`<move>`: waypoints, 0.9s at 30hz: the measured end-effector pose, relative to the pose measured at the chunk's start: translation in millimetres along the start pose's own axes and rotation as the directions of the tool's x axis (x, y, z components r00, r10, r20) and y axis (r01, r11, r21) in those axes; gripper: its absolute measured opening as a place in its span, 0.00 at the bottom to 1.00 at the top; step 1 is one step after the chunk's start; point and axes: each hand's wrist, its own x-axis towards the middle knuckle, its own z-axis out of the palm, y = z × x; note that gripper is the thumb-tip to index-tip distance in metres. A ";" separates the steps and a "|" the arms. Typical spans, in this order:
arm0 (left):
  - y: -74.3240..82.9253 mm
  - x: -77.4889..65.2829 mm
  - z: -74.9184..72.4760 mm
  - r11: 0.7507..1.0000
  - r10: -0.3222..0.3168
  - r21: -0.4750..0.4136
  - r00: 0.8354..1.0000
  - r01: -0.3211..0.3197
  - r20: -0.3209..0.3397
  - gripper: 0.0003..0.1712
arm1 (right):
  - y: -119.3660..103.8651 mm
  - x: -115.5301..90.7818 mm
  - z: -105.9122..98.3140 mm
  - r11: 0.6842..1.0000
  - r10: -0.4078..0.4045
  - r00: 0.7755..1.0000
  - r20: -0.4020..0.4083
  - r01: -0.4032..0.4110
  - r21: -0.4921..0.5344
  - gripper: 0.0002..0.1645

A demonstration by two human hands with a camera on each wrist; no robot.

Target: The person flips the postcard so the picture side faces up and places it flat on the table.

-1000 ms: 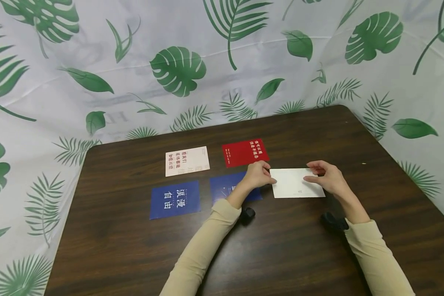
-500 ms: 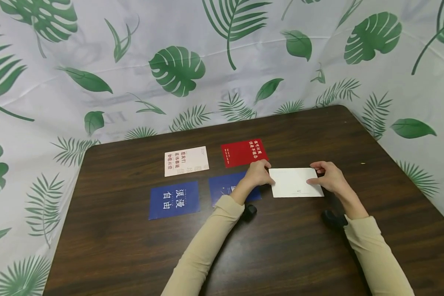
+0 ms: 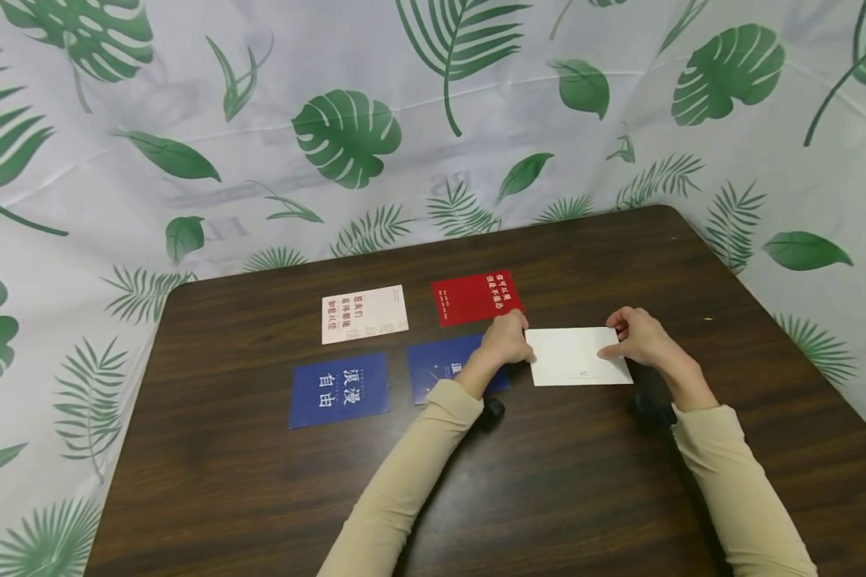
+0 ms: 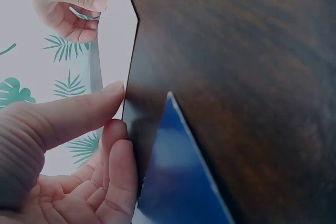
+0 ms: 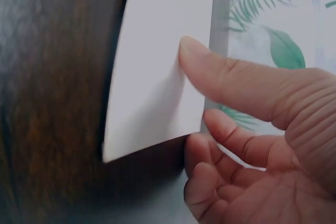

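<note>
A plain white card (image 3: 566, 357) with a tiny mark near its lower edge lies between the two hands, just above or on the table; which, I cannot tell. My left hand (image 3: 503, 338) pinches its left end, thumb on top and fingers beneath, as the left wrist view shows. At the right end, my right hand (image 3: 645, 340) holds the card, its thumb (image 5: 210, 72) pressed on the top face and the fingers curled at the edge and below. Close under the left wrist lies a blue card (image 3: 433, 367), partly covered by that hand.
Beyond the left hand lies a red card (image 3: 472, 298). Farther left are a cream card (image 3: 364, 315) with red lettering and another blue card (image 3: 341, 390) with white lettering. The dark wooden table (image 3: 260, 497) meets a leaf-print cloth (image 3: 252, 160) behind.
The left forearm has shifted slightly to the right, showing more of the blue card beside it. My right hand has moved slightly right and its thumb now presses the white card, which stays almost in place.
</note>
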 end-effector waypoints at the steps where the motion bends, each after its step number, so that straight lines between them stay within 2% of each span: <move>1: 0.8 0.2 0.2 1.000 -0.003 0.004 1.000 0.003 0.004 0.30 | 1.0 0.1 -0.3 1.000 -0.002 1.000 0.002 0.002 0.003 0.32; 11: 1.7 3.4 1.6 1.000 0.001 0.021 1.000 -0.001 0.009 0.28 | 8.6 2.0 -0.4 0.999 -0.020 1.000 -0.002 0.020 0.030 0.33; 16: 1.6 2.1 1.2 1.000 -0.002 0.003 1.000 0.002 0.011 0.27 | 6.6 -0.3 -0.3 0.998 0.017 1.000 -0.013 -0.016 0.055 0.38; 19: 0.8 1.4 0.7 1.000 0.003 -0.008 1.000 -0.003 0.002 0.22 | 7.5 -2.5 -1.4 0.997 0.039 0.999 -0.016 -0.038 0.061 0.30; 22: -0.4 0.9 0.3 0.999 0.029 -0.018 0.999 -0.030 -0.021 0.18 | 10.7 -6.7 -5.0 0.998 0.026 0.999 -0.032 -0.024 0.066 0.20; 27: -2.2 -2.2 -1.8 0.993 0.097 -0.061 0.993 -0.102 -0.072 0.14 | 16.5 -16.5 -14.0 0.993 -0.084 0.991 -0.105 0.092 0.075 0.17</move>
